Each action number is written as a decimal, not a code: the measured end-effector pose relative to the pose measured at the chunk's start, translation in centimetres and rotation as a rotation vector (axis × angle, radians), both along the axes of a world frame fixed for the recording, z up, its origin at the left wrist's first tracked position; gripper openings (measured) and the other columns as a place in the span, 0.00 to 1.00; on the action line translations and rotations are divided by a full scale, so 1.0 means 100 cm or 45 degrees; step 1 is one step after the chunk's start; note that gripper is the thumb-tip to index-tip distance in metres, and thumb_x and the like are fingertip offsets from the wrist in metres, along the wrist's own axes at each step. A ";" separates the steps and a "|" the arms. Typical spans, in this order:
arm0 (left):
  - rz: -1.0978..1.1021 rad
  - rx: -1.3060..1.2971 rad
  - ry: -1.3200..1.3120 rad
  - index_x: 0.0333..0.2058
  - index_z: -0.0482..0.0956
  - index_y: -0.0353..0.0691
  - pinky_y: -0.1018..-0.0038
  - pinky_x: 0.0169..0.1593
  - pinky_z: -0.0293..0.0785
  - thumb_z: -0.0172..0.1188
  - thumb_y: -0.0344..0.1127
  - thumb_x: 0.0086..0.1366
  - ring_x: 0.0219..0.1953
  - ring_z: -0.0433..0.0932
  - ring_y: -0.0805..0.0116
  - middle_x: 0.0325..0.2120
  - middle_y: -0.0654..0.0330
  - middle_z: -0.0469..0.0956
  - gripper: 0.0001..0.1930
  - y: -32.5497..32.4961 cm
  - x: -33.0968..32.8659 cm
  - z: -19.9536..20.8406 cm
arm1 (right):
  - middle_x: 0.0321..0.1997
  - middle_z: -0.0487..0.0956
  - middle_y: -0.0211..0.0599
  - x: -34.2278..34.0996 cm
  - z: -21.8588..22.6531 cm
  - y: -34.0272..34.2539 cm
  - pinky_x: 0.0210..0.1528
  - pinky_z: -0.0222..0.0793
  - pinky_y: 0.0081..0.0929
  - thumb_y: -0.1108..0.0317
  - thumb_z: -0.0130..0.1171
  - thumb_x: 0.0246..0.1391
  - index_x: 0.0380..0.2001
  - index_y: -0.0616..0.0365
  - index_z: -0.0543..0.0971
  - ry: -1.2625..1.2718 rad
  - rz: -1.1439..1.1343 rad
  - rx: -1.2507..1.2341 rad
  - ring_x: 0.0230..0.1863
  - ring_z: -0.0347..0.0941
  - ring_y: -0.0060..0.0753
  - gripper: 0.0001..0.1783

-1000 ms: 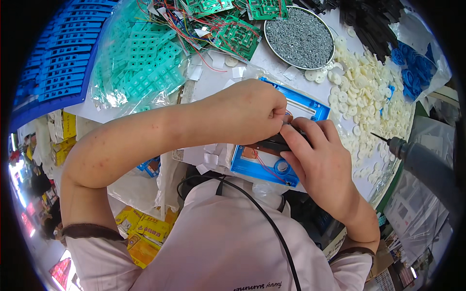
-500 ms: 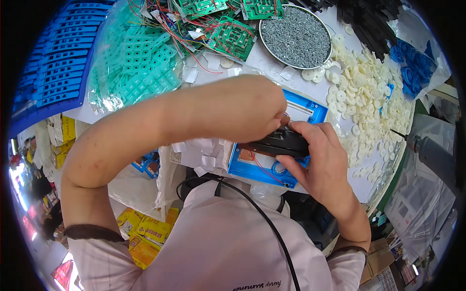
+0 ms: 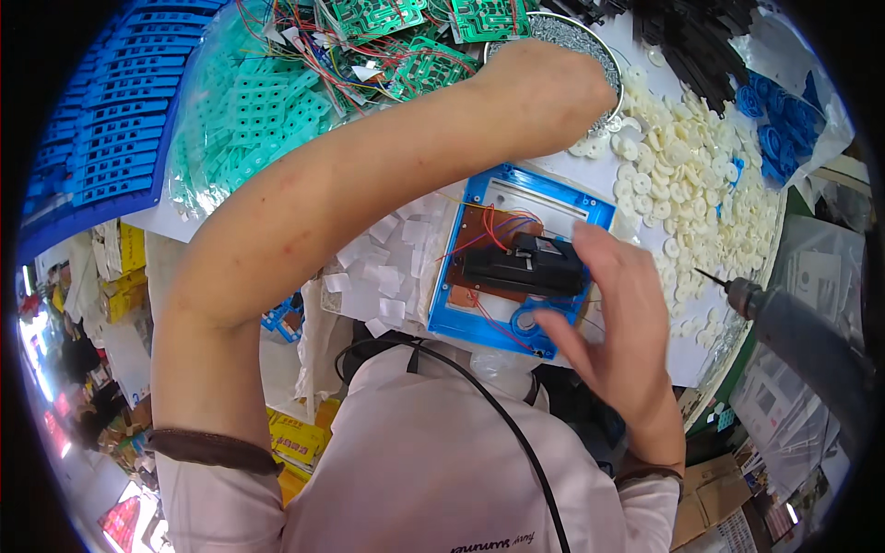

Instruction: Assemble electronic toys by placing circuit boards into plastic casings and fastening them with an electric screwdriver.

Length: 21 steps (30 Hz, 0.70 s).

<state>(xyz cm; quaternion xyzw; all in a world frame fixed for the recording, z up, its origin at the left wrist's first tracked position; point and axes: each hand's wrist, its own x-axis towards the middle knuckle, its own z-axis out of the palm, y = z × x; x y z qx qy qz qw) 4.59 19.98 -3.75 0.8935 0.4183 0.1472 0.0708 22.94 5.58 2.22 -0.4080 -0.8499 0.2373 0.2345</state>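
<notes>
My left hand (image 3: 553, 97) is over the round metal tray of small screws (image 3: 590, 35), its back turned up and its fingers hidden beneath it. Below it lies a blue plastic casing (image 3: 446, 309), which holds a brown circuit board (image 3: 475, 226) with red, blue and yellow wires. A black plastic module (image 3: 521, 267) rests across the casing. Beside the casing's right edge is my right hand (image 3: 627, 313), open, thumb and fingers apart around the module's right end. Whether its fingertips touch the module or casing, I cannot tell.
White plastic discs (image 3: 691, 175) cover the table's right side. An electric screwdriver (image 3: 784, 313) points in from the right. Green circuit boards (image 3: 433, 69), teal button strips (image 3: 267, 120) and blue frames (image 3: 120, 101) lie far left. White paper pieces (image 3: 378, 276) sit left of the casing.
My left hand has moved from the black module up and right to the screw tray. My right hand has loosened from the module. The screwdriver has shifted left and down.
</notes>
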 end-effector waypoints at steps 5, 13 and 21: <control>0.064 0.017 -0.057 0.33 0.87 0.40 0.55 0.38 0.83 0.58 0.31 0.58 0.37 0.86 0.49 0.35 0.50 0.85 0.09 0.006 0.000 0.003 | 0.44 0.83 0.44 0.080 0.078 -0.033 0.54 0.74 0.47 0.63 0.70 0.52 0.37 0.61 0.81 0.582 0.127 0.234 0.43 0.79 0.47 0.14; 0.061 0.181 -0.340 0.29 0.82 0.42 0.55 0.36 0.78 0.61 0.41 0.62 0.32 0.81 0.50 0.30 0.56 0.80 0.09 -0.003 0.004 0.009 | 0.39 0.75 0.32 0.038 0.056 0.075 0.41 0.65 0.36 0.51 0.61 0.59 0.60 0.53 0.69 0.937 0.378 -0.219 0.35 0.68 0.31 0.31; -0.117 -0.042 -0.493 0.32 0.81 0.49 0.58 0.51 0.58 0.68 0.36 0.57 0.37 0.76 0.68 0.36 0.70 0.79 0.06 -0.132 -0.035 0.051 | 0.25 0.74 0.18 0.004 0.056 0.033 0.34 0.68 0.20 0.58 0.65 0.58 0.52 0.43 0.73 1.419 0.384 -0.634 0.26 0.65 0.16 0.20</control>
